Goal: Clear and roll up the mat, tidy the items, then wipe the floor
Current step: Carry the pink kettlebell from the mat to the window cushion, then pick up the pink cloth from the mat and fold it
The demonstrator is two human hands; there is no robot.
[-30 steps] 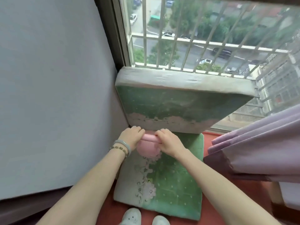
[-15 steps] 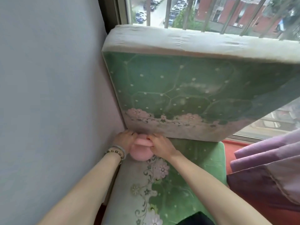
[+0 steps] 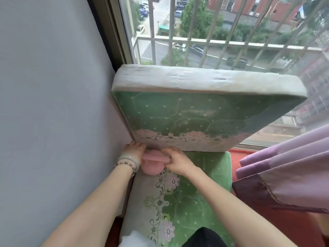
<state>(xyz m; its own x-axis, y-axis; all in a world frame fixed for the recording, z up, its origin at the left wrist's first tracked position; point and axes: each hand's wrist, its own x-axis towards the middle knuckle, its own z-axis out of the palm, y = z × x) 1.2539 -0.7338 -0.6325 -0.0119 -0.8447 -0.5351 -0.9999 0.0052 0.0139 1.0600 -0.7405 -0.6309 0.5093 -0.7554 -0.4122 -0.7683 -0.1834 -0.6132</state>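
A small pink plush item (image 3: 153, 162) sits on the flat green floral cushion (image 3: 199, 198), right at the foot of a second thick green cushion (image 3: 187, 114) that leans upright against the window. My left hand (image 3: 133, 150), with bracelets on the wrist, is at the item's left end beside the wall, fingers curled against it. The fingers of my right hand (image 3: 175, 159) grip the item's right end. The far side of the pink item is hidden under the upright cushion's lower edge.
A grey wall (image 3: 53, 104) closes the left side. The barred window (image 3: 213, 32) is straight ahead. A purple curtain (image 3: 284, 166) hangs at the right over the red floor (image 3: 236, 155). Something white (image 3: 135, 239) and something dark (image 3: 204, 237) show at the bottom edge.
My view moved closer and then tilted back up. Both hands stayed on the pink item, pushed down against the base of the upright cushion near the wall.
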